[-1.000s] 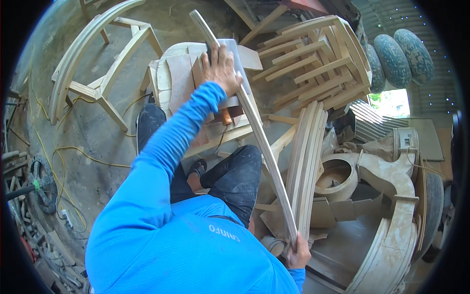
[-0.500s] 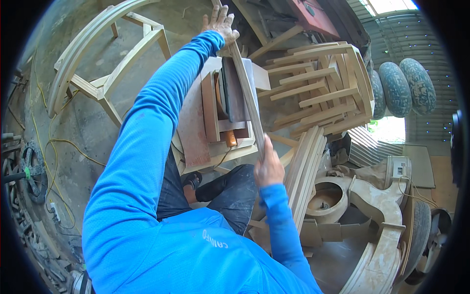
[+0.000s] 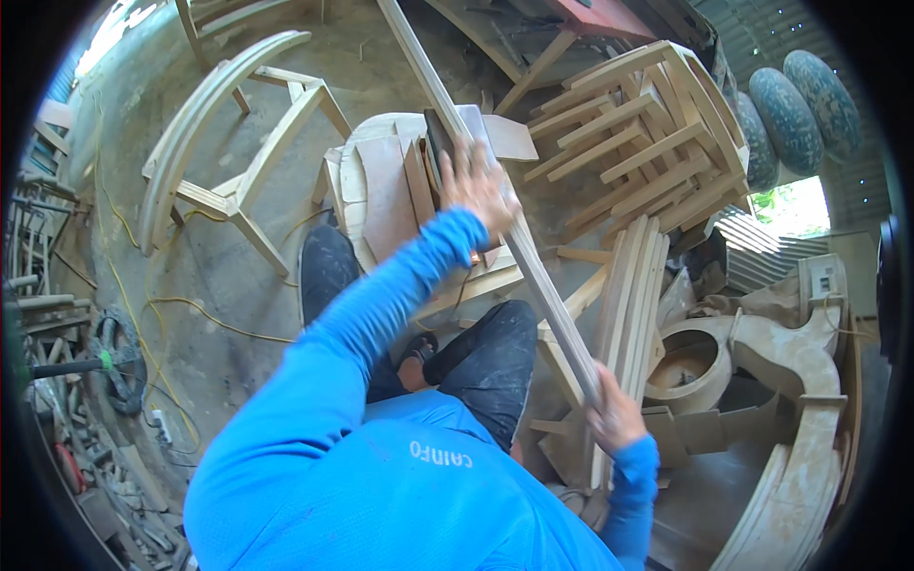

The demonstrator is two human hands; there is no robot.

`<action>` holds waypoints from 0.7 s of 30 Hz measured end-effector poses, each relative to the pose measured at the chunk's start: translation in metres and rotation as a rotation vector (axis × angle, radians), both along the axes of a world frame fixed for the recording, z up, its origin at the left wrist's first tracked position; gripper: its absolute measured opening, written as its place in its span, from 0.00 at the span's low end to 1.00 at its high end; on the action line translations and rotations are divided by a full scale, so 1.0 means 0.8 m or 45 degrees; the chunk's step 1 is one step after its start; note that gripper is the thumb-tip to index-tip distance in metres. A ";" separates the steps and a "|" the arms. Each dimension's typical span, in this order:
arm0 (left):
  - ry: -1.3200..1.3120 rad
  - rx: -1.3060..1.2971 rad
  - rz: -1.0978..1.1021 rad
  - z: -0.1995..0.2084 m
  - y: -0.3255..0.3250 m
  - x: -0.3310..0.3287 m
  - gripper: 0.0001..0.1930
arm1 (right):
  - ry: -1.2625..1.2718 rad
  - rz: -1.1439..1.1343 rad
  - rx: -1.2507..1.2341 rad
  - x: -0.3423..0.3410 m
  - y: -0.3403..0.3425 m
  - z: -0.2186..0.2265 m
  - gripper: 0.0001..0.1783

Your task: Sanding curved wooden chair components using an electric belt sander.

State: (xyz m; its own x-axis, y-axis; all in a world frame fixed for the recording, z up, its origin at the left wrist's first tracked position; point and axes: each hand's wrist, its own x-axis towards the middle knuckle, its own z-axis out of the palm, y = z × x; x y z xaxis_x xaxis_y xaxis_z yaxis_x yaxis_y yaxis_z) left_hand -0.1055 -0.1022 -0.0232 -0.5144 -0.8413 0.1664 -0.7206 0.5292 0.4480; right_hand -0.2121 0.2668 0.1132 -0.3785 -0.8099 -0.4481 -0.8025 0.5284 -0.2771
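A long narrow wooden strip [image 3: 550,295] runs diagonally from the top of the picture toward my right side. My left hand [image 3: 479,190] lies flat on its middle part with the fingers spread, above a dark, flat-faced block [image 3: 437,133] with a pale grey face beside it. The lower end of the strip is in my right hand [image 3: 614,414], whose fingers are wrapped round it. Under the strip is a low wooden stand [image 3: 354,195] with a brown board [image 3: 383,190] on top. My left hand and forearm cover part of the block.
A curved wooden frame [image 3: 257,176] stands on the floor at left, near a yellow cord [image 3: 224,326]. Stacked wooden frames [image 3: 657,133] and long planks [image 3: 628,276] lie to the right. A large curved wooden piece [image 3: 800,371] stands farther right. Scrap wood lines the left edge.
The strip has shifted down and to the right. Both hands have moved the same way, the left from the far part of the strip to over the block. My view has shifted a little.
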 end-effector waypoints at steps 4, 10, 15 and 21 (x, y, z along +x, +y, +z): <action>0.089 0.115 -0.313 0.009 0.148 0.008 0.41 | -0.251 -0.072 0.066 0.002 0.143 0.076 0.36; 1.404 0.793 0.165 -0.052 0.221 0.057 0.43 | -1.027 -0.790 0.348 -0.002 0.252 0.050 0.32; 1.686 2.384 0.161 -0.048 0.210 0.079 0.31 | -1.049 -0.290 0.052 0.006 0.272 -0.040 0.38; 0.721 0.326 0.127 -0.073 0.223 0.043 0.49 | -0.695 -0.558 -0.301 0.023 0.223 -0.041 0.38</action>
